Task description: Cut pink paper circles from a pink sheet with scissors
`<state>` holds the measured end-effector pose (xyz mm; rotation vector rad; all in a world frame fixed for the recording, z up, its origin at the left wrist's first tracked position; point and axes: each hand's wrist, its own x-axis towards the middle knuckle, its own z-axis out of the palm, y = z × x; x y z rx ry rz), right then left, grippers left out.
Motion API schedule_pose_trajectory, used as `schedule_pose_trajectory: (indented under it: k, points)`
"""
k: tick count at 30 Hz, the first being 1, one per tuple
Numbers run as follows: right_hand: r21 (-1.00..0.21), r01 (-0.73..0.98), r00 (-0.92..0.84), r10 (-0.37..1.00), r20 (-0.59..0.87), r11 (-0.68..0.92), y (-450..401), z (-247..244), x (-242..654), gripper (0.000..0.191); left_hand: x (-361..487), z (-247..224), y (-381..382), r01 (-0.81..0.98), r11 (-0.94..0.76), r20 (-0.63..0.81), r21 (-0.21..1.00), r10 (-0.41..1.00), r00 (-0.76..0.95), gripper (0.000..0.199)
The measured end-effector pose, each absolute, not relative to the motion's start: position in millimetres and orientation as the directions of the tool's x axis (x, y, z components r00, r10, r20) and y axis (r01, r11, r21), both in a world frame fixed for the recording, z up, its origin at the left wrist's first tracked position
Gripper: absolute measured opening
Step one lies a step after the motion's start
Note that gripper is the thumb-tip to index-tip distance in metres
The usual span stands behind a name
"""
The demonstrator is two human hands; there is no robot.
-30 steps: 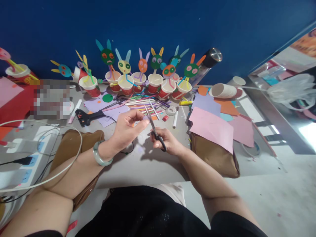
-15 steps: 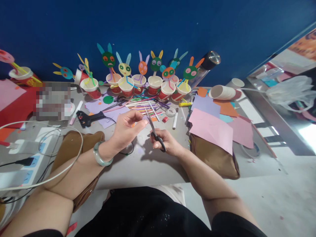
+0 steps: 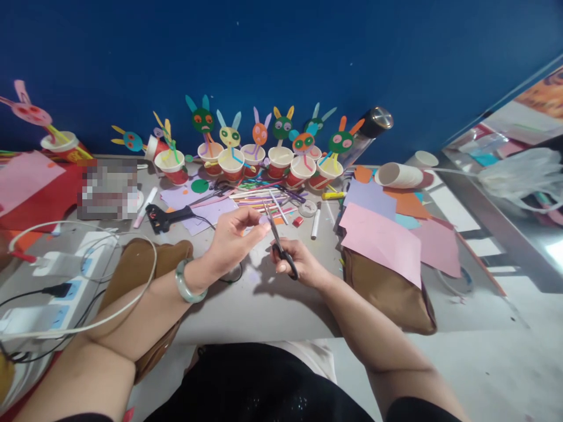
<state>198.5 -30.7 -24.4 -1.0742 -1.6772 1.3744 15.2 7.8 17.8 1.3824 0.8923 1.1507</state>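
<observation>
You have a small purple paper piece [image 3: 264, 221] pinched at its edge between thumb and fingers of your left hand [image 3: 233, 237], up in the air over the counter [image 3: 264, 319], while the fingers of your right hand [image 3: 301, 262] grip the black handles of the scissors [image 3: 277, 239], blades pointing up and away from you beside the paper. Whether the blades are touching it is too small to tell. To snip it cleanly, it would help to keep the pinch just clear of the cutting line, turn the paper rather than the scissors around any curve, and use short bites, since so small a piece offers little to hold and thin paper may bend between loose blades. Around you the materials differ: flat, matte purple sheets [image 3: 213, 215] and a stiff-looking pink sheet [image 3: 382, 240] with a ragged left edge, lying partly over a soft brown pouch [image 3: 382, 296]; slim, straight coloured sticks [image 3: 250, 199] in a loose heap; tapering paper cups [image 3: 231, 174] with pale rims and red sides; and a hard black glue gun [image 3: 171, 217] with its cord beyond your left forearm.
</observation>
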Motion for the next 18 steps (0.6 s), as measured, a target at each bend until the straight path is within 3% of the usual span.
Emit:
schedule_pose_trajectory:
  k: [18]
  points:
    - [-0.982,0.148,-0.449,0.893,0.035,0.113,-31.4,-23.8,197.2,0.069,16.9,17.2,5.8,-0.079,-0.123,0.14,0.989,0.955,0.263,0.013]
